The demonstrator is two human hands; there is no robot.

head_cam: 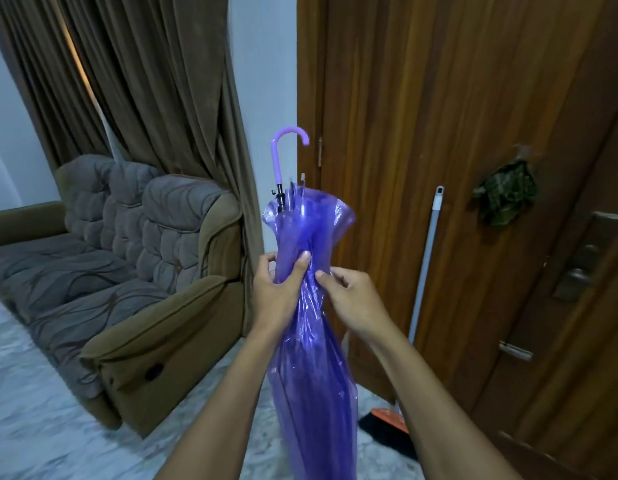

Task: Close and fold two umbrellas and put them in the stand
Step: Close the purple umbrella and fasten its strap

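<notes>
A translucent purple umbrella (311,375) is held upright in front of me, collapsed, with its lilac hooked handle (283,147) at the top and its tip hidden below the frame. My left hand (276,292) is wrapped around the gathered canopy below the flared rim. My right hand (349,299) pinches the plastic folds on the right side at the same height. No second umbrella and no stand are visible.
A brown and grey upholstered sofa (127,271) stands at the left under brown curtains (144,81). A wooden door (473,168) fills the right, with a broom (425,265) leaning on it and its black bristles on the marble floor (40,427).
</notes>
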